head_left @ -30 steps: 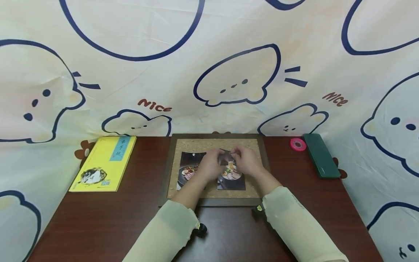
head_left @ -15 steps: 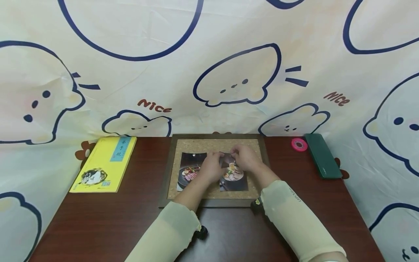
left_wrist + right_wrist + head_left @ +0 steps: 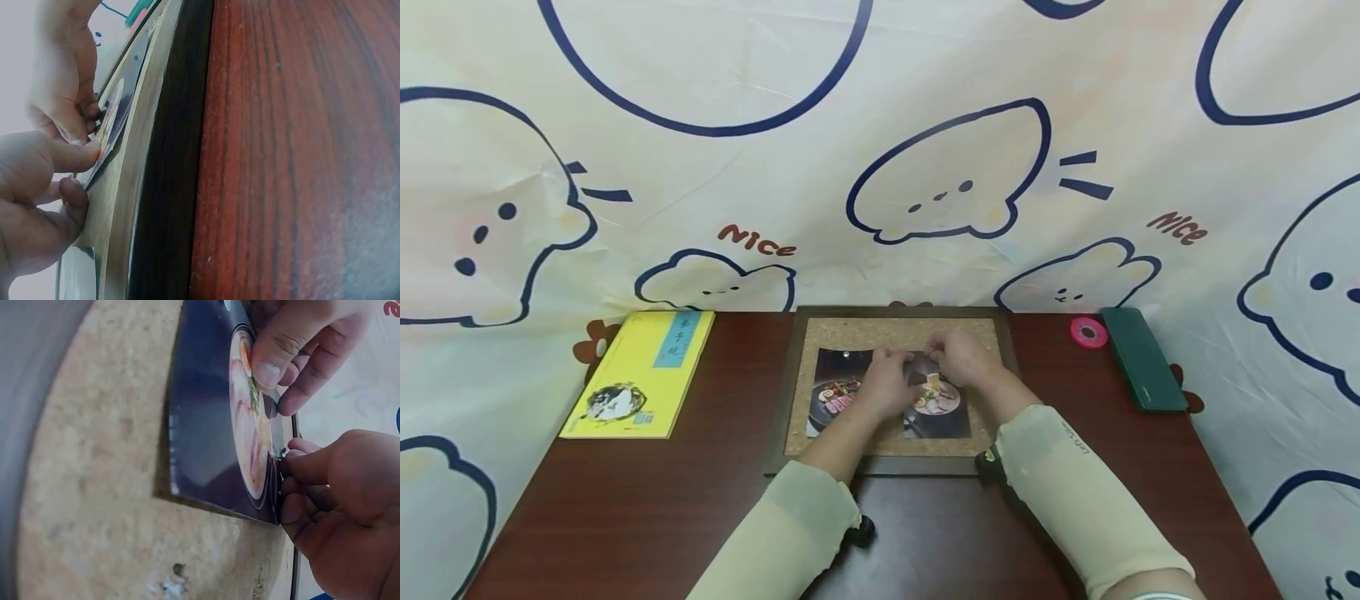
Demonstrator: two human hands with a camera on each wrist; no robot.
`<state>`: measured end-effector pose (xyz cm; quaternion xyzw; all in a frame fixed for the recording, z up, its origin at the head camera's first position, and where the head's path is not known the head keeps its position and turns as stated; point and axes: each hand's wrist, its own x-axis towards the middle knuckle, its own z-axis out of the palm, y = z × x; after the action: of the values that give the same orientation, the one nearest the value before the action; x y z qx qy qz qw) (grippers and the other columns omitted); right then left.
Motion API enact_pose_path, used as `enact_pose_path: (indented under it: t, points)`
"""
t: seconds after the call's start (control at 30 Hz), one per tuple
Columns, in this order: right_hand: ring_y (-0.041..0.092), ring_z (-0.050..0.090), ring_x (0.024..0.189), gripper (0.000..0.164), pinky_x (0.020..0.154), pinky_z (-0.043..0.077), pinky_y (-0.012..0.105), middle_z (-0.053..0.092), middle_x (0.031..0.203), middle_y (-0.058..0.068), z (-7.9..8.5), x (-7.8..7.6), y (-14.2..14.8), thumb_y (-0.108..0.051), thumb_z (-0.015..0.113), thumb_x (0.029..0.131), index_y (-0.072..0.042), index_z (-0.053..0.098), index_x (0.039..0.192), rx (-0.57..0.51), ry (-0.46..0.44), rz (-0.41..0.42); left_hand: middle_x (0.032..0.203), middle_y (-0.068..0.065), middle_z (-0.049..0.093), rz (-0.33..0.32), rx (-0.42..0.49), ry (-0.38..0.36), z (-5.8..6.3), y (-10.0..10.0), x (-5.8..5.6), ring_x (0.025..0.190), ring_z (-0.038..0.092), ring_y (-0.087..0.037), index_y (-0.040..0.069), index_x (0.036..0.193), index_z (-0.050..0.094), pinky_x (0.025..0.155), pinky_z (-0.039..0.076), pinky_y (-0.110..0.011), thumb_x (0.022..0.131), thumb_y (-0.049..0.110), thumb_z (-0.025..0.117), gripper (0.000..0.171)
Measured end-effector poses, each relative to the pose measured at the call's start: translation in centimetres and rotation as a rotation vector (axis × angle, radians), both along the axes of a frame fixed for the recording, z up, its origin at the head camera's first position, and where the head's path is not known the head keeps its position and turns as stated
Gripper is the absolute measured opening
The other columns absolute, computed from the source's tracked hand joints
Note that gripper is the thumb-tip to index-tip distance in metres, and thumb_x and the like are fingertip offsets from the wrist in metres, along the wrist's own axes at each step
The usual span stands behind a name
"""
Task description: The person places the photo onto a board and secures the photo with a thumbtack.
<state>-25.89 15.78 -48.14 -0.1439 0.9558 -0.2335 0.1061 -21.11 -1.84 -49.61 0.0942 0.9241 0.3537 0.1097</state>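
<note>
A corkboard (image 3: 985,333) in a dark frame lies on the table. On it, a food photo (image 3: 835,371) has a small shiny pin (image 3: 846,354) at its top edge. To the right lies a second food photo (image 3: 936,423), its lower edge lifted off the cork in the right wrist view. My left hand (image 3: 887,383) pinches the left side of this photo, thumb on its face. My right hand (image 3: 966,360) is at the photo's top edge, pinching a small shiny pushpin (image 3: 284,452) between thumb and finger. Curled fingers partly hide the pushpin.
A yellow book (image 3: 647,375) lies to the left on the dark wooden table (image 3: 625,517). At the back right are a pink ring-shaped roll (image 3: 1088,332) and a green box (image 3: 1144,360). A patterned cloth (image 3: 805,183) hangs behind the table.
Between one second and half a second ago, the right photo and my left hand shifted slightly right and down. Since then both hands have hardly moved and keep their holds.
</note>
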Motion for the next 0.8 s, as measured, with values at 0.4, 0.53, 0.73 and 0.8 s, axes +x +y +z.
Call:
enact_pose_path:
  t: [0.4, 0.53, 0.73, 0.8]
  points:
    - [0.022, 0.067, 0.096, 0.016, 0.087, 0.054, 0.040, 0.075, 0.102, 0.004, 0.5, -1.2, 0.3, -0.015, 0.063, 0.102, -0.010, 0.078, 0.108, 0.063, -0.033, 0.055, 0.145, -0.023, 0.042, 0.000, 0.014, -0.015, -0.2, 0.1, 0.0, 0.124, 0.057, -0.038, 0.006, 0.146, 0.056, 0.102, 0.050, -0.047, 0.091, 0.025, 0.080, 0.062]
    - [0.020, 0.065, 0.088, 0.015, 0.079, 0.054, 0.035, 0.074, 0.096, 0.004, 0.4, -1.4, 0.4, -0.017, 0.065, 0.102, -0.009, 0.077, 0.106, 0.026, -0.058, 0.026, 0.146, -0.023, 0.041, 0.004, 0.013, -0.014, -0.1, 0.1, 0.0, 0.126, 0.056, -0.039, 0.006, 0.145, 0.056, 0.103, 0.049, -0.048, 0.091, 0.025, 0.081, 0.062]
    - [0.019, 0.065, 0.084, 0.015, 0.075, 0.053, 0.033, 0.073, 0.092, 0.004, 0.4, -1.4, 0.1, -0.018, 0.066, 0.101, -0.008, 0.077, 0.104, 0.008, -0.046, -0.016, 0.149, -0.023, 0.039, 0.011, 0.022, -0.028, -0.1, 0.0, 0.0, 0.127, 0.055, -0.039, 0.007, 0.147, 0.055, 0.103, 0.049, -0.048, 0.092, 0.024, 0.080, 0.063]
    - [0.020, 0.065, 0.084, 0.014, 0.075, 0.053, 0.034, 0.073, 0.091, 0.004, 0.4, -1.4, 0.0, -0.017, 0.066, 0.100, -0.009, 0.077, 0.102, 0.019, -0.043, -0.022, 0.147, -0.023, 0.040, 0.013, 0.020, -0.026, -0.2, 0.0, 0.0, 0.125, 0.056, -0.039, 0.007, 0.147, 0.055, 0.102, 0.049, -0.048, 0.091, 0.024, 0.080, 0.063]
